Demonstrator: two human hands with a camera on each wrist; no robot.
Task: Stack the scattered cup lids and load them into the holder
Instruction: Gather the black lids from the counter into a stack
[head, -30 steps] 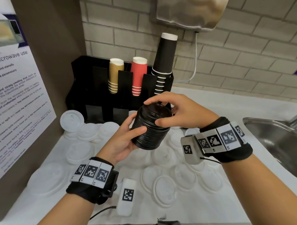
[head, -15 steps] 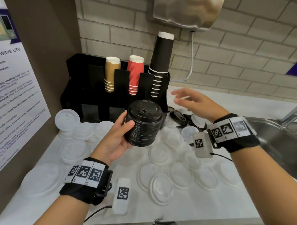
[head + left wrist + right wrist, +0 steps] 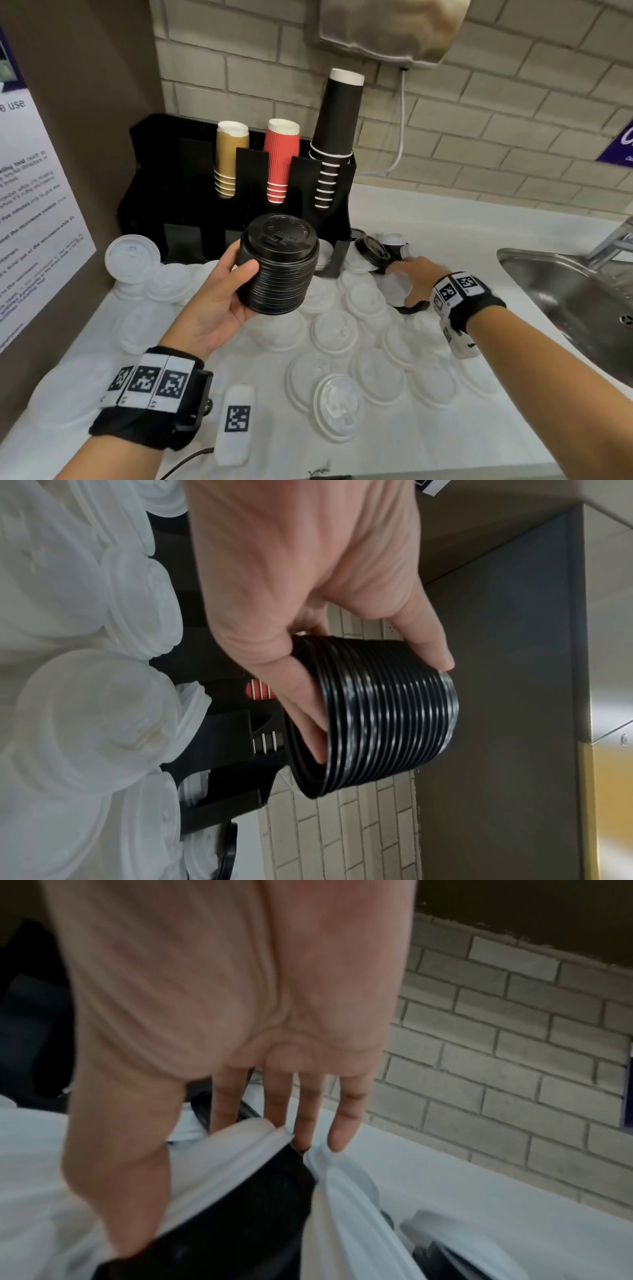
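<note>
Holding a tall stack of black lids (image 3: 278, 270) up in the air, the left hand (image 3: 219, 301) has its thumb on one side and its fingers curled round the other, in front of the black holder (image 3: 171, 192) that stands at the back of the worktop by the brick wall. The right hand (image 3: 409, 281) reaches out flat, fingers straight and spread, onto a little pile of loose black lids (image 3: 371, 251) and white lids next to the holder, near the back right part of the worktop; it is not gripping anything yet. The stack could tip, because only one hand holds it and it leans a bit; a squeeze that is too soft may let the top lids slide off. The right hand could also drag a white lid along with the black one, since they lie mixed and on top of each other. Many white lids (image 3: 337, 334) cover the white worktop (image 3: 445, 222) and are hard to tell apart from it. In the right wrist view the fingertips (image 3: 337, 1139) are blurry, so I cannot tell which lid they touch. The holder's lower slots are dark and partly hidden behind the stack. The sink (image 3: 582, 291) is cut off at the right edge.
</note>
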